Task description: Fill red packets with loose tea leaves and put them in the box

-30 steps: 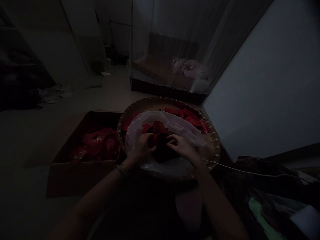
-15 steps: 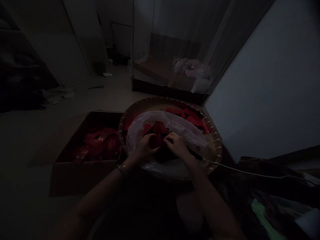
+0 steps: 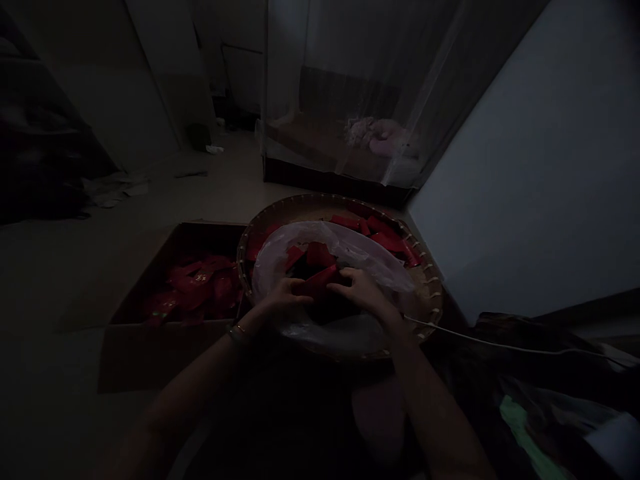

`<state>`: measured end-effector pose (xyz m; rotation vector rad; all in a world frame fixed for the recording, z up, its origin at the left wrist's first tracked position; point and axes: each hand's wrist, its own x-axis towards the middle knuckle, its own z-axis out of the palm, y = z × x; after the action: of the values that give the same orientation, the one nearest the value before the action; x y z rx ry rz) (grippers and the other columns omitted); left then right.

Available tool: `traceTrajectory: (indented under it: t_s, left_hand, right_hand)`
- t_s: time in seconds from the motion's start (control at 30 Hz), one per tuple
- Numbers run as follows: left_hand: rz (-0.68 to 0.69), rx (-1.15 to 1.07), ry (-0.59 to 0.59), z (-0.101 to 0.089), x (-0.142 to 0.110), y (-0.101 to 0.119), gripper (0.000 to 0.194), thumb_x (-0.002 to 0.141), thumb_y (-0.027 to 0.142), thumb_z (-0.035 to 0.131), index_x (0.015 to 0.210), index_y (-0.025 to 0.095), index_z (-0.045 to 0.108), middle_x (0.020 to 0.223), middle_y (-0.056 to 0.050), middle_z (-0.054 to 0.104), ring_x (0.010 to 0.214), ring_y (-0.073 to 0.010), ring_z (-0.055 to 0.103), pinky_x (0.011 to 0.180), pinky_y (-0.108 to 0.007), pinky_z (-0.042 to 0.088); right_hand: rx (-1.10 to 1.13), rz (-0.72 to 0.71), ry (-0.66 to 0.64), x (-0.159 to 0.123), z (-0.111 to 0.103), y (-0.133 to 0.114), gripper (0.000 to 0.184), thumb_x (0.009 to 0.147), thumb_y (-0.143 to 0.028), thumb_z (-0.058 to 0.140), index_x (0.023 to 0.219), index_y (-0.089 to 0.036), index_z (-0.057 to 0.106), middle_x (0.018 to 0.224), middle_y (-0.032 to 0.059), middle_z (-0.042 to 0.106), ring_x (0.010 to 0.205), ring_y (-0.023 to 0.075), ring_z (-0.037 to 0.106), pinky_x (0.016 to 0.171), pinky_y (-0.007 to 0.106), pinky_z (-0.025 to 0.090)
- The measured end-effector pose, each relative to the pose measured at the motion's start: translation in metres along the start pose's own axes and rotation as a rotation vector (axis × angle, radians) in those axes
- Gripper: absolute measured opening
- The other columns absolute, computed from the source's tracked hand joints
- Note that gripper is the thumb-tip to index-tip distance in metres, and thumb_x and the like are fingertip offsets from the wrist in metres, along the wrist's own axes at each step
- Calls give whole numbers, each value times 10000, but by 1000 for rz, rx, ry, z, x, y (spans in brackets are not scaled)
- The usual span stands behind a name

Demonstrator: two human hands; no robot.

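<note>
Fingers (image 3: pixel 341 289) around straight-edged red piece (image 3: pixel 320 281)

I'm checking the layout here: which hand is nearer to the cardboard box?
Left. The left hand is right of the cardboard box, at the left end of the red piece; the right hand is at the other end, farther away.

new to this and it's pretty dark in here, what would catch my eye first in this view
Probably the big round woven tray in the middle, with red pieces along its far side and a pale plastic bag spread open on it. Over the bag, the left hand and right hand hold a red piece between them. Left of the tray, an open box holds more red items.
</note>
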<state>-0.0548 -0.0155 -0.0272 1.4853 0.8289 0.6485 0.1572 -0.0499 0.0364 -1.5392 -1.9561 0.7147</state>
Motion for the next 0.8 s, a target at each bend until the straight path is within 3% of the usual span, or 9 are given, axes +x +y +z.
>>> traceTrajectory:
  t_s: [0.17,0.33,0.43,0.63,0.8]
  left_hand:
    - [-1,36,-14,1,2,-4,420,631,356,741,962,106,679,727,0,659,635,-131,563,571,-218,419]
    - [-21,-53,-16,0,3,-7,429,640,374,742,966,104,677,753,-8,659,663,-138,572,593,-224,428]
    - [-24,-101,-18,0,3,-7,426,656,366,736,989,109,670,789,-14,661,686,-139,577,602,-219,429]
    - [-2,-17,-56,2,0,-5,488,663,393,732,1048,112,627,792,-8,628,671,-129,556,587,-214,433]
    - [-51,-69,-136,3,-4,-2,494,687,387,715,1076,105,599,789,-16,617,625,-112,543,549,-202,414]
  right_hand:
    - [3,-28,-77,3,4,4,123,811,-227,598,848,-172,703,861,29,670,802,163,602,736,270,450]
    - [49,-35,-3,2,3,1,215,806,-302,621,966,-170,681,963,52,654,862,162,599,776,275,467]
    - [108,6,-20,2,2,-4,286,847,-361,564,1041,-174,662,978,50,657,807,151,603,685,252,477]
    - [-61,-76,-150,6,12,-8,137,830,-258,606,823,-152,692,794,25,652,750,155,588,680,249,423]
    - [-155,-165,-218,8,18,-8,181,871,-217,552,771,-140,682,793,46,604,748,145,561,687,246,401]
